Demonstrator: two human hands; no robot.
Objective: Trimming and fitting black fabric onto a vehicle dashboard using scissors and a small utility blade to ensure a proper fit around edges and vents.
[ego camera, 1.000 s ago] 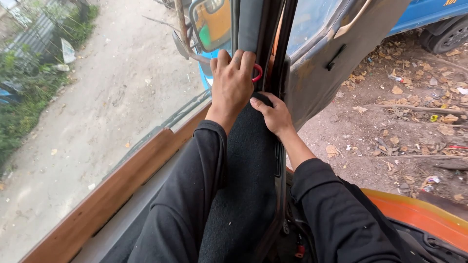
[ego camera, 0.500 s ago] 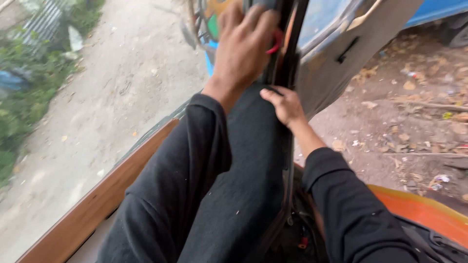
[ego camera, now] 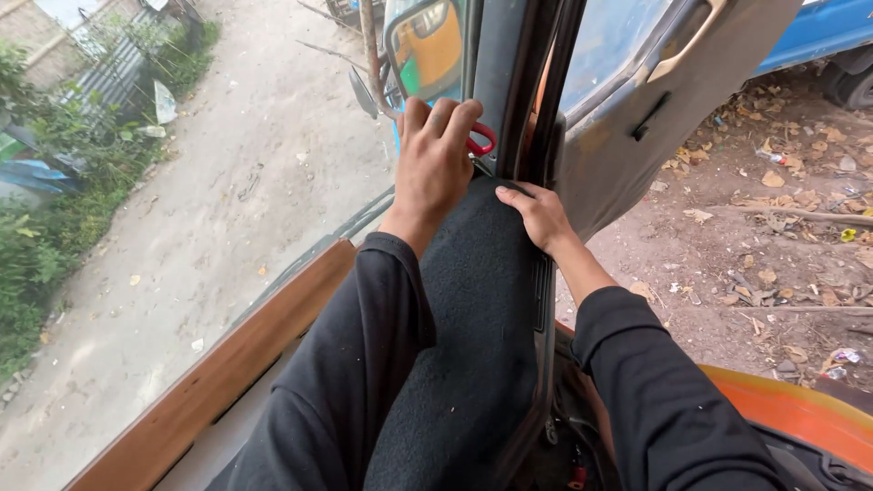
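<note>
Here, the fingers of the left hand (ego camera: 435, 162) are lying close together and curling over a red-handled tool (ego camera: 481, 141), most likely scissors, of which only a red loop is showing past the fingertips; whether the hand is truly clamping it cannot be told. The tool is sitting at the far end of the dark carpeted panel (ego camera: 473, 309), right against the black door pillar (ego camera: 523, 82). The right hand (ego camera: 538, 215) is resting just beside, its fingers together and pressing flat on the panel's edge where it is meeting the black rubber seal (ego camera: 546, 109). Both arms are wearing black sleeves (ego camera: 364, 364). Beyond the left hand a side mirror (ego camera: 426, 45) is reflecting something yellow. A wooden strip (ego camera: 227, 373) is running along the windscreen edge, and the open grey door (ego camera: 655, 118) is hanging over littered ground (ego camera: 773, 236).
</note>
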